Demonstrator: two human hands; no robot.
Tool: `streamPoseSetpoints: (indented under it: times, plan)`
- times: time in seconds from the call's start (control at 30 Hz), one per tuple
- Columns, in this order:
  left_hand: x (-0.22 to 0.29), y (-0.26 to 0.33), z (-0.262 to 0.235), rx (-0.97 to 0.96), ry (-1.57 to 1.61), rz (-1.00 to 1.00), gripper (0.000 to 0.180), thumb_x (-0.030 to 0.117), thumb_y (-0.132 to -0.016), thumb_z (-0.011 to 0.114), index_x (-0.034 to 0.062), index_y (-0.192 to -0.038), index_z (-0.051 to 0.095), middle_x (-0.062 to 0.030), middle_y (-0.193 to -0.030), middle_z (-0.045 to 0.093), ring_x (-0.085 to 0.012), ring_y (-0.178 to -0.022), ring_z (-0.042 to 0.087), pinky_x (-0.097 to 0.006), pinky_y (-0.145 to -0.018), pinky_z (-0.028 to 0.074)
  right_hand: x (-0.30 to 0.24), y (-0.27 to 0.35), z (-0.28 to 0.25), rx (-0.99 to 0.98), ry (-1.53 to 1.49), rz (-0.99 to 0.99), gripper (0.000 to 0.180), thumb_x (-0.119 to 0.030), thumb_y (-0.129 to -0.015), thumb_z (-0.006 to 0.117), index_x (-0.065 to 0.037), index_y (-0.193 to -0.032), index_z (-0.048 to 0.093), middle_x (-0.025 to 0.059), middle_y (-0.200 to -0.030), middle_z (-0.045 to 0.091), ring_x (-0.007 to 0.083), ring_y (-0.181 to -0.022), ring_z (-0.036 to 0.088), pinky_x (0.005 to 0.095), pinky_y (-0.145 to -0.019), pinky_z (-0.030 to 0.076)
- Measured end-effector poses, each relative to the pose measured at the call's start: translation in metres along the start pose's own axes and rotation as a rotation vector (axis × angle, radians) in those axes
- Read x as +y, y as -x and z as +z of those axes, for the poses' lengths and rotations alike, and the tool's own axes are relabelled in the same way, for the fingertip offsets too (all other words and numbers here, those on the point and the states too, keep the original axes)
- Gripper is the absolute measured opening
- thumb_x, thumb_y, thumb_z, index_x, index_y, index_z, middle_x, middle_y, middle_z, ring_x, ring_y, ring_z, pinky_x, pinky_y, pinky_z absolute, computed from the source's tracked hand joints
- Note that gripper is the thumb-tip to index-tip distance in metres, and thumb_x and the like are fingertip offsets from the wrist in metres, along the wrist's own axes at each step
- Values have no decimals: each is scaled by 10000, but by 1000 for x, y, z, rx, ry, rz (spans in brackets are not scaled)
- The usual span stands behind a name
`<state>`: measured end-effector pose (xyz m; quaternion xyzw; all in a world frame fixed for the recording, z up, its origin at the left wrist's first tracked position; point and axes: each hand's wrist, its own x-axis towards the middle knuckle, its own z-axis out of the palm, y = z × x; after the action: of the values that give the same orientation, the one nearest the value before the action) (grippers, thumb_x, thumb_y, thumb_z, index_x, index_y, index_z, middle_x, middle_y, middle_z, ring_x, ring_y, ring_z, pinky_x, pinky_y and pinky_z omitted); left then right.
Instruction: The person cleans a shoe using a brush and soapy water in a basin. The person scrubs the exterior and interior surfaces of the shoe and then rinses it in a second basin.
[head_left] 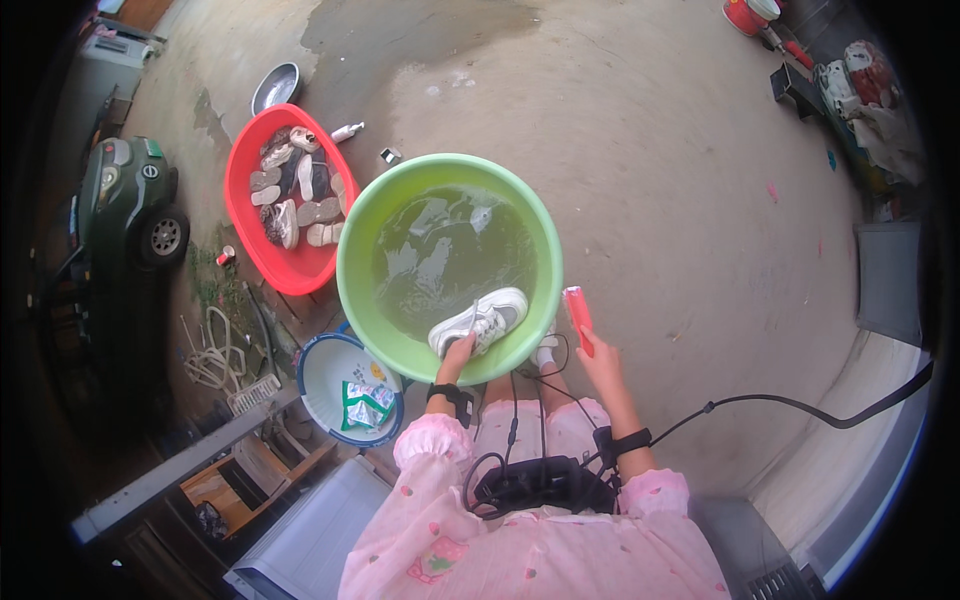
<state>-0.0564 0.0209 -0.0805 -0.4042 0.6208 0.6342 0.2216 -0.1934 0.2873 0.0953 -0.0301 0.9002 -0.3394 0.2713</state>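
A white sneaker (480,321) is being gripped at its heel by the left hand (459,351) over the near rim of the green basin (352,262) of murky water, while a red brush (579,318) is being clasped in the right hand (600,362) just beside it, best kept angled toward the upper.

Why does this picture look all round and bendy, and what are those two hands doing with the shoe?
The picture comes from a small camera worn on a person's head, looking down. Its lens sees very wide, so straight edges curve near the rim. The two arms in pink sleeves belong to that person. The left hand holds a white sneaker at the near edge of a green basin full of water. The right hand holds a red brush beside the basin, not touching the shoe. On the concrete floor, a red basin holds more shoes, and a white basin with a blue rim holds a green and white packet. The black cables belong to the recording gear.
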Motion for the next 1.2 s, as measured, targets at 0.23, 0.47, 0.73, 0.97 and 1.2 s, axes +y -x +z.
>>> streamPoseSetpoints:
  times: [0.23,0.47,0.73,0.97,1.2]
  plan:
    - [13,25,0,60,-138,-96,142,117,-680,477,5,-729,550,-76,-727,572,-137,-629,527,-235,-606,402,-9,-3,-12,26,40,94,410,-198,-674,533,-155,-1076,459,222,-719,534,354,-667,525,392,-588,416]
    - [-60,7,-64,149,-835,96,79,103,-608,541,30,-586,562,-99,-593,570,-179,-537,544,-290,-541,422,-48,-12,3,14,37,-94,416,-213,-670,536,-180,-1077,457,218,-748,539,350,-695,526,392,-608,420]
    - [18,0,-36,22,54,-155,398,8,-678,430,113,-1032,280,-122,-680,514,-184,-487,509,-271,-354,319,-47,-9,-4,13,58,20,417,-210,-667,533,-181,-1076,458,207,-763,543,343,-711,529,390,-627,421]
    - [46,-3,-1,292,-436,84,577,199,-650,518,54,-1142,256,-203,-756,525,-277,-708,531,-319,-650,411,-20,-7,-6,51,48,61,422,-206,-669,536,-186,-1081,452,207,-749,542,345,-697,528,386,-617,424]
    - [72,1,29,502,-184,16,700,121,-645,542,80,-1205,123,-236,-919,485,-328,-857,494,-344,-745,379,-8,-6,-9,55,60,144,425,-218,-674,538,-196,-1089,447,212,-730,540,352,-683,526,388,-609,424]
